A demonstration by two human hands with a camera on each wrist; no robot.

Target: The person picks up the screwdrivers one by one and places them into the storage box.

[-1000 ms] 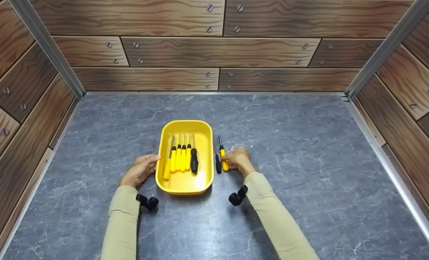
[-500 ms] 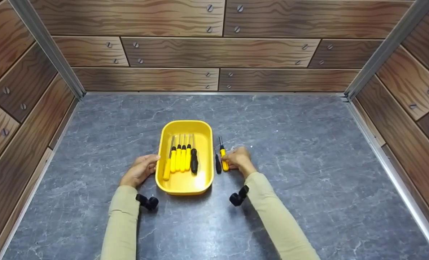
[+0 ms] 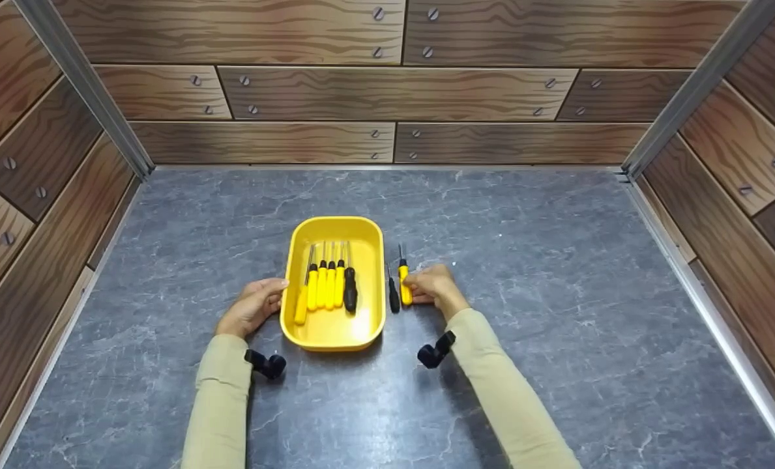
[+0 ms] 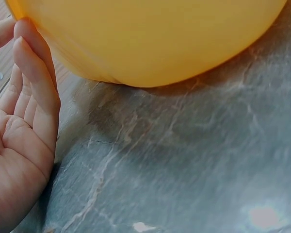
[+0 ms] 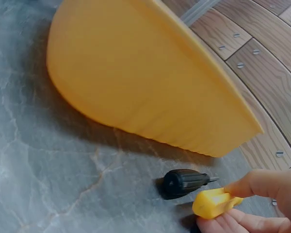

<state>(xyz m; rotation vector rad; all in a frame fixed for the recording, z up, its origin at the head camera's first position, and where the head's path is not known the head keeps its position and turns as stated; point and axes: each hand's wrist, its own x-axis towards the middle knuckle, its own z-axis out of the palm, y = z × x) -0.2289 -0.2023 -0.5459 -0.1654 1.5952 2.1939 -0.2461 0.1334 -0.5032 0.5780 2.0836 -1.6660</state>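
Observation:
A yellow tray [image 3: 335,335] stands on the grey marbled surface. Inside, several yellow-handled screwdrivers [image 3: 322,286] lie in a row beside one black-handled screwdriver [image 3: 350,290]. At its left side, my left hand [image 3: 255,307] pinches the rim; the left wrist view has the fingertips [image 4: 26,53] against the outer wall. To the tray's right, my right hand [image 3: 434,286] pinches a yellow screwdriver [image 3: 405,280] by its handle. The right wrist view shows this yellow handle [image 5: 213,203] between thumb and fingers. A small black screwdriver [image 3: 394,296] lies between it and the tray.
Wood-patterned walls [image 3: 387,94] with metal corner strips enclose the back and both sides. Bare grey surface [image 3: 543,273] extends to the right of my right hand. Each wrist wears a small black camera [image 3: 436,350].
My right hand has shifted slightly to the right and away from me with the yellow screwdriver, widening its gap from the small black one. The tray and my left hand stay put.

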